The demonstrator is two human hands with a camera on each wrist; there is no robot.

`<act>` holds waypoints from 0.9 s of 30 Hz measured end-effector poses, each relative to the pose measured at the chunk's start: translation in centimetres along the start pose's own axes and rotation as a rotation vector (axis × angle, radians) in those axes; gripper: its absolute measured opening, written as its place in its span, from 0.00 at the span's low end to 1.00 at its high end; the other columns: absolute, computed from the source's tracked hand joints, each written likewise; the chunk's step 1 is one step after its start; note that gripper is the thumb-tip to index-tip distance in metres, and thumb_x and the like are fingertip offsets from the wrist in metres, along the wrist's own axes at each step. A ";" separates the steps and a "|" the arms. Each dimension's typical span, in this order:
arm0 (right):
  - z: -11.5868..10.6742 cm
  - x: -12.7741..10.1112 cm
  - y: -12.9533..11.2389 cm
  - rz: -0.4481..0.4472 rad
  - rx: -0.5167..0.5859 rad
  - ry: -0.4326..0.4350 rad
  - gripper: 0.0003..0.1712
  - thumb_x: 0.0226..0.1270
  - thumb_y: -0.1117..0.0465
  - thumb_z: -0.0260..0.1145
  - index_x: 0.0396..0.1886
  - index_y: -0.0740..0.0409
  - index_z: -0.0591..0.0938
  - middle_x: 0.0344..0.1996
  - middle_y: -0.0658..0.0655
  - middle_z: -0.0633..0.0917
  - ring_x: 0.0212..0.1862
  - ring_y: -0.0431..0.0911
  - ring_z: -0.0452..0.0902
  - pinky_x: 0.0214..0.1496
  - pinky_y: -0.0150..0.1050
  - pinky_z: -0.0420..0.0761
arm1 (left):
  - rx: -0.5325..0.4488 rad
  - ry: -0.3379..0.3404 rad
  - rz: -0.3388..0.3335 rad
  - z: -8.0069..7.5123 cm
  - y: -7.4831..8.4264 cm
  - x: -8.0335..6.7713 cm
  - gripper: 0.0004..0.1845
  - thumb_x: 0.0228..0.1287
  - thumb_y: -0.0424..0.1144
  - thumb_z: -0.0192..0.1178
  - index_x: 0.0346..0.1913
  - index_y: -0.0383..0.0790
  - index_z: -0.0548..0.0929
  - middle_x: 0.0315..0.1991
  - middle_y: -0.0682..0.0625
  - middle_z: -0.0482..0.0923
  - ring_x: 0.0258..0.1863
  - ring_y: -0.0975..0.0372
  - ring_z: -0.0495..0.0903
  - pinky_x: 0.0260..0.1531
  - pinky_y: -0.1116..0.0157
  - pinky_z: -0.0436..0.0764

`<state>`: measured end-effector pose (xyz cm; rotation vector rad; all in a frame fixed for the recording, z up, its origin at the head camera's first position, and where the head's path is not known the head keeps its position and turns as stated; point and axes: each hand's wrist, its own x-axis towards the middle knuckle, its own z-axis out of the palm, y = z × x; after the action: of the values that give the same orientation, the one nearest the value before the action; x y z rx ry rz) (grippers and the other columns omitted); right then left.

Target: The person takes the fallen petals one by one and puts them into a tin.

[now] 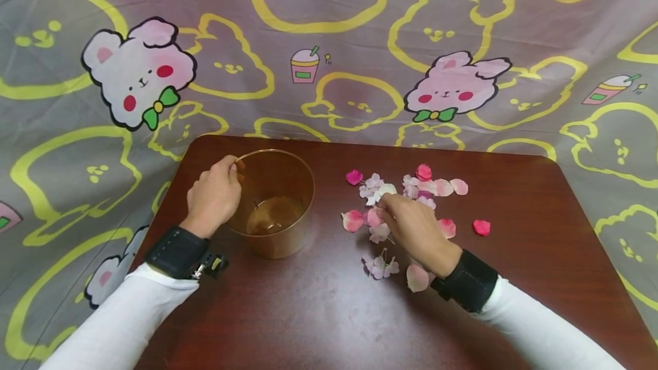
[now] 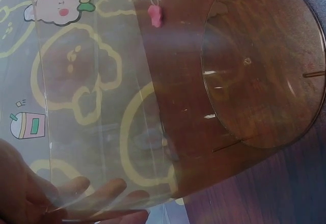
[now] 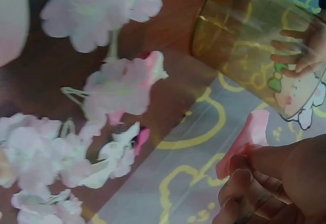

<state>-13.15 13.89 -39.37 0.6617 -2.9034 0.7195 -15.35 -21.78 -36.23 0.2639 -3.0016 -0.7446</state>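
Left hand (image 1: 213, 196) gripping cup (image 1: 275, 201) rim; right hand (image 1: 413, 227) pinching petal (image 3: 244, 140), frame centre. Loose pinch risking petal dropping onto bench (image 1: 329, 313).

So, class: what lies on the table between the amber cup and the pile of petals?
In the head view, only bare tabletop separates the amber cup from the pile of petals.
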 end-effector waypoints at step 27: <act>-1.4 3.1 -8.0 -0.299 0.048 0.153 0.06 0.67 0.59 0.71 0.38 0.54 0.82 0.24 0.48 0.81 0.28 0.42 0.73 0.33 0.35 0.73 | 0.012 -0.011 -0.013 0.0 0.1 0.0 0.21 0.82 0.44 0.35 0.64 0.42 0.74 0.52 0.32 0.83 0.50 0.33 0.81 0.39 0.39 0.75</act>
<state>-12.53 6.90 -34.20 0.9733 -2.5789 0.7643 -15.34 -21.73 -36.16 0.2804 -3.0184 -0.7310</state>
